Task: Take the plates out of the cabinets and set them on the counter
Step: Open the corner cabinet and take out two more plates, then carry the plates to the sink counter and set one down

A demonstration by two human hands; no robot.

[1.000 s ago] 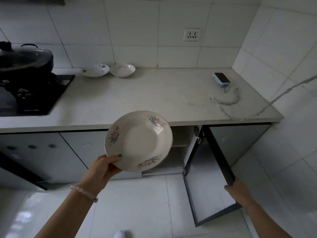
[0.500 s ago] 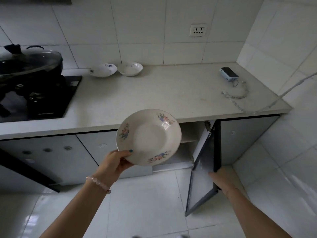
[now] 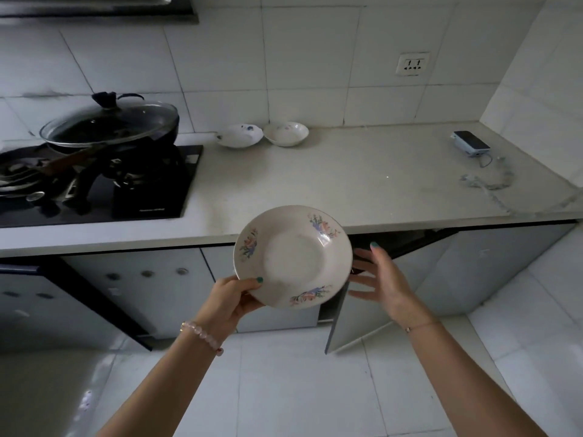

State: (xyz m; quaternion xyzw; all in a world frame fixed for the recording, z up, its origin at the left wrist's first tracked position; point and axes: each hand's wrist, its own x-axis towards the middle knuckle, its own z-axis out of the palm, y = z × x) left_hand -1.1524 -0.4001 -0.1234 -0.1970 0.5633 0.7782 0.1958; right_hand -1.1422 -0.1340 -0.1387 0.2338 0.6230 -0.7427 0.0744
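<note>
- Plate (image 3: pixel 292 257) gripped at lower rim by left hand (image 3: pixel 232 302), tilted, in front of counter (image 3: pixel 362 184) edge.
- Right hand (image 3: pixel 383 283) empty, fingers spread, just beside plate's right rim, at cabinet door (image 3: pixel 356 320), door ajar.
- Two more plates (image 3: pixel 263 135) side by side at back of counter, near stove (image 3: pixel 104 184).

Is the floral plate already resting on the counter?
No, the floral plate is held in the air by the left hand, in front of the counter edge.
</note>
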